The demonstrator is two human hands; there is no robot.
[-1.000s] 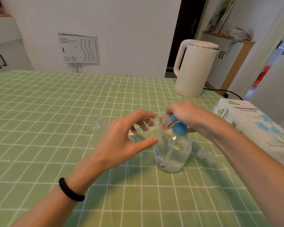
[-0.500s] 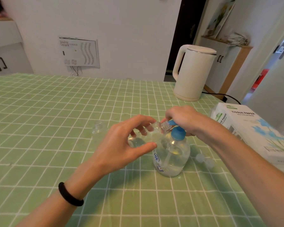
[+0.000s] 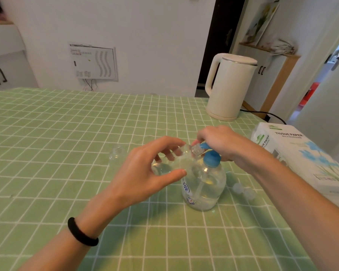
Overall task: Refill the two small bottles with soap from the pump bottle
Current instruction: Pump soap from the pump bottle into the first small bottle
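While the desk (image 3: pixel 47 133) under its green checked cloth lies bare across the whole left and near side, the right side is crowded: a white kettle (image 3: pixel 230 87) stands at the far right edge, a tissue box (image 3: pixel 299 153) sits along the right edge, close to the right forearm. The pump bottle (image 3: pixel 204 184), clear with a blue collar, stands upright mid-desk, right of centre. Left hand (image 3: pixel 145 171) holds a small clear bottle (image 3: pixel 174 161) tilted on its side, thumb under, fingers curled over the top, its open neck pointing right at the blue nozzle (image 3: pixel 205 146). Right hand (image 3: pixel 217 141) is curled over the pump head from above, fingers closed on it, wrist bent down, forearm coming in from the lower right. The neck of the held bottle touches or nearly touches the nozzle tip; exact contact unclear. Second small bottle (image 3: pixel 115 153) stands empty just left of the left hand, apart from it. Two small clear caps (image 3: pixel 244 191) lie just right of the pump bottle's base. Black band (image 3: pixel 80 232) on left wrist.
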